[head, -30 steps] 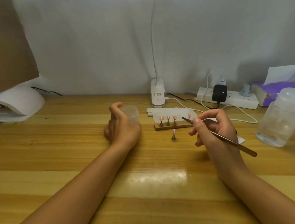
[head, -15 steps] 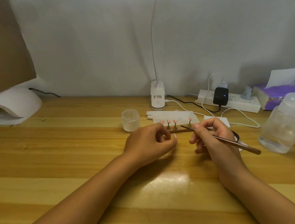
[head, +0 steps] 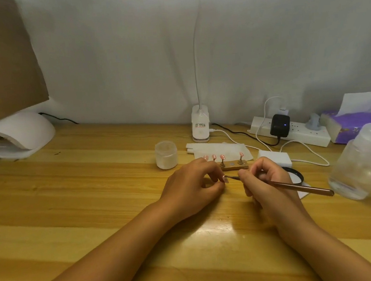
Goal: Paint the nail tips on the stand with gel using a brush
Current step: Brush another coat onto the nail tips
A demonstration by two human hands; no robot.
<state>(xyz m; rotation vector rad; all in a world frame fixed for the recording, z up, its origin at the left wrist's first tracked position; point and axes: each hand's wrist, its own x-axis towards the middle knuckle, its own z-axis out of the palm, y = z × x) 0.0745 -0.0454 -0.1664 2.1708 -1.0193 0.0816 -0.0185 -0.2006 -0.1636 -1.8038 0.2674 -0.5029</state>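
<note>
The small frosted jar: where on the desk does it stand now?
In the head view the small frosted jar stands centre-left on the desk, beyond the left hand and left of the nail stand.

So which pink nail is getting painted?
The nail tip pinched in the left hand, off the stand. The brush in the right hand touches it; the other four sit on the stand.

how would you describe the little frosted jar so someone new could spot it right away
Start at the white lamp base standing at the back of the wooden table, below its tall neck. Just in front and left of it stands the small frosted jar, left of the nail stand. Unlike the large clear bottle at the far right, it is short, milky and squat.
</note>
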